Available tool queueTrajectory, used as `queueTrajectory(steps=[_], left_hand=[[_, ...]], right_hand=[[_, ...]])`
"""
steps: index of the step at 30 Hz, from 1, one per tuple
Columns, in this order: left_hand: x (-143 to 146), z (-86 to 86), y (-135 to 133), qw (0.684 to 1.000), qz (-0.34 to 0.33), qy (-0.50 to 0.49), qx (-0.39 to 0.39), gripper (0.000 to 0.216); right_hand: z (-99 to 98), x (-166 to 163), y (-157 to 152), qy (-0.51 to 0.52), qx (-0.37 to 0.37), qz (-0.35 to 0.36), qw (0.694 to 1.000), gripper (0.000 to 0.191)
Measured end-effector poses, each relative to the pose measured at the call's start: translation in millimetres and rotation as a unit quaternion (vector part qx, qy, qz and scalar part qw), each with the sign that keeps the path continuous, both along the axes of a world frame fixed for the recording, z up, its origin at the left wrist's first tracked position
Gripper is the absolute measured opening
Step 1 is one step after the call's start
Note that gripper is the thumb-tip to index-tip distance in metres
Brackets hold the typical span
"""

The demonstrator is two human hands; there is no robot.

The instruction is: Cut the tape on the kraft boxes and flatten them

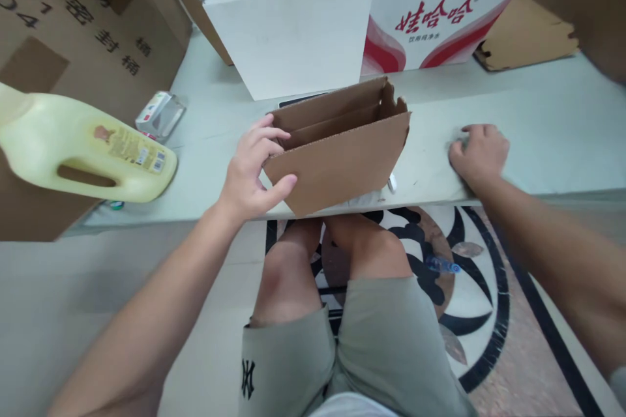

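Only the left hand [252, 172] has its fingers clamped on the cardboard box [342, 156], which overhangs the near edge of the table [548, 124], and the right hand [480, 155] rests well apart with its grip unclear, so the box could tip off.

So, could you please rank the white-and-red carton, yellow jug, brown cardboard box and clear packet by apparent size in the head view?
1. white-and-red carton, though partly hidden.
2. yellow jug and brown cardboard box: alike, jug cropped, so unranked.
3. clear packet, smallest.
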State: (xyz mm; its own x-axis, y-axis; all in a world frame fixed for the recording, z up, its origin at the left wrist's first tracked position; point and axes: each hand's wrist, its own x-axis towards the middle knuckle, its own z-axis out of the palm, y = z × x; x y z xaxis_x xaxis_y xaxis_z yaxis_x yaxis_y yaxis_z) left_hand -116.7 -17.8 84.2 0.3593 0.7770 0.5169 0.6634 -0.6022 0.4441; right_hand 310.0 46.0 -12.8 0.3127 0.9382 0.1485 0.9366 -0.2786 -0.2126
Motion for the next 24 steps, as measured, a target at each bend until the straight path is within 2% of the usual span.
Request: queueTrajectory(steps=[2,4,7,10,12,14,18,20,24], left_hand=[[8.2,-6.3,-2.2,0.999,0.030,-0.027,-0.010,0.019],[13.7,-10.8,-7.6,0.998,0.027,-0.056,-0.010,0.015],[18.1,-12.7,-18.8,0.995,-0.001,-0.096,-0.005,0.011],[20.8,-10.3,-29.0,0.992,-0.038,-0.117,-0.023,0.010],[22.9,-9.5,-33.8,0.989,-0.069,-0.124,-0.045,0.012],[25.4,-11.4,-36.8,0.985,-0.081,-0.135,-0.070,0.012],[31.2,-22.7,-36.2,0.982,-0.045,-0.169,-0.077,0.013],[34.4,-29.1,-33.0,0.979,-0.012,-0.193,-0.059,0.016],[39.6,-39.8,-26.6,0.967,0.035,-0.246,-0.055,0.020]], right_hand=[[5.1,-12.2,-6.6,0.044,0.038,0.054,0.997,0.039],[11.7,-32.4,-17.8,0.138,0.091,0.134,0.977,0.036],[22.6,-71.8,-41.7,0.280,0.165,0.268,0.907,0.044],[31.9,-106.2,-63.9,0.356,0.210,0.331,0.848,0.060],[35.6,-119.4,-73.2,0.380,0.234,0.334,0.830,0.059],[36.6,-124.6,-78.3,0.392,0.247,0.339,0.819,0.048],[32.9,-123.6,-81.1,0.398,0.231,0.356,0.814,0.034],[30.4,-124.3,-80.2,0.402,0.227,0.330,0.823,0.035],[25.5,-135.9,-74.4,0.421,0.263,0.231,0.837,0.036]])
